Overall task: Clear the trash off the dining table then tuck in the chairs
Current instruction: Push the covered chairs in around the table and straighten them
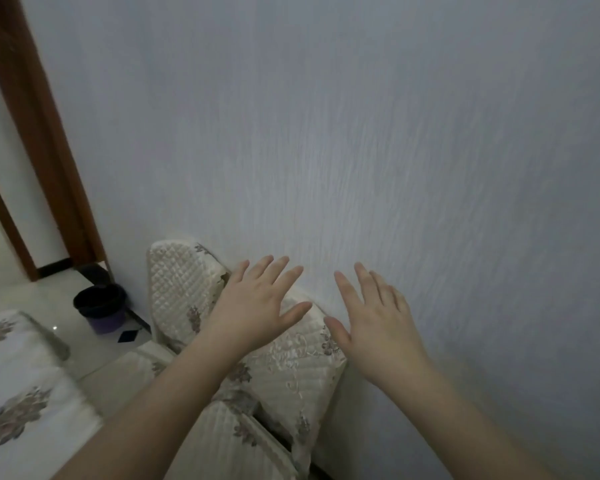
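Note:
Two chairs with cream quilted floral covers stand with their backs against a pale wall. The nearer chair back point(302, 368) is at centre bottom, the farther chair back point(181, 292) just behind it to the left. My left hand point(257, 306) hovers flat over the gap between the two backs, fingers straight and spread, holding nothing. My right hand point(374, 323) is stretched out beside it, above the nearer back's top right edge, fingers also spread and empty. The dining table point(11, 379), covered in a floral cloth, shows at the lower left. No trash is visible.
A dark bin point(101, 308) with a black liner stands on the glossy tiled floor by the wall, left of the chairs. A brown door frame point(39, 133) runs up the left side. The pale wall point(395, 133) fills most of the view.

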The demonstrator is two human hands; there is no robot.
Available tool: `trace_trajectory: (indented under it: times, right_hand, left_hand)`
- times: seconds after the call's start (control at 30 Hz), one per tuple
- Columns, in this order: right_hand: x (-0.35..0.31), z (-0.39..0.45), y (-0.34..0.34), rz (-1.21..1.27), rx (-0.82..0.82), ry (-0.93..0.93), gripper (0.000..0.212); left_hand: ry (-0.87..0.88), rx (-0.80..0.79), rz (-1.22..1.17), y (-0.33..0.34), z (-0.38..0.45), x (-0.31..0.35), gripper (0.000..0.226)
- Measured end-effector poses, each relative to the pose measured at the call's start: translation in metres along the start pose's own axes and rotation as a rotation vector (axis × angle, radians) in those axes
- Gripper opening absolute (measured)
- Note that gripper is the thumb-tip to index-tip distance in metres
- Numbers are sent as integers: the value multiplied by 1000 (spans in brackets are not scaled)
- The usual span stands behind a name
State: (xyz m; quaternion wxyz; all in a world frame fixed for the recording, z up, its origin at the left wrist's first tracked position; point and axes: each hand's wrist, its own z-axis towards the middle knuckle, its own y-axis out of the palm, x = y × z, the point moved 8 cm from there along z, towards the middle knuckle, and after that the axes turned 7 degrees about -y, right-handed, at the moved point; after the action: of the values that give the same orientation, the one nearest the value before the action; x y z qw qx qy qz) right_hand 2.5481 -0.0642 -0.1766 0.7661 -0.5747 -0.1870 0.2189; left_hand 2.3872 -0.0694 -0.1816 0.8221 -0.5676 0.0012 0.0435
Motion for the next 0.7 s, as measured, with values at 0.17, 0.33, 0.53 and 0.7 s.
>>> trace_trajectory:
  times: [0.17, 0.33, 0.53, 0.7]
  right_hand:
    - [-2, 39, 51, 33, -73, -1, 72]
    - [11, 75, 93, 89, -97, -75, 72]
    - [32, 127, 154, 182, -147, -119, 72]
    - [58, 159, 215, 264, -257, -115, 75]
  left_hand:
    - [-10, -40, -4, 41, 23, -22, 75]
    - [-75, -51, -49, 80, 39, -43, 80]
    - [-106, -100, -80, 147, 85, -50, 78]
    - [-138, -203, -36, 216, 129, -57, 84]
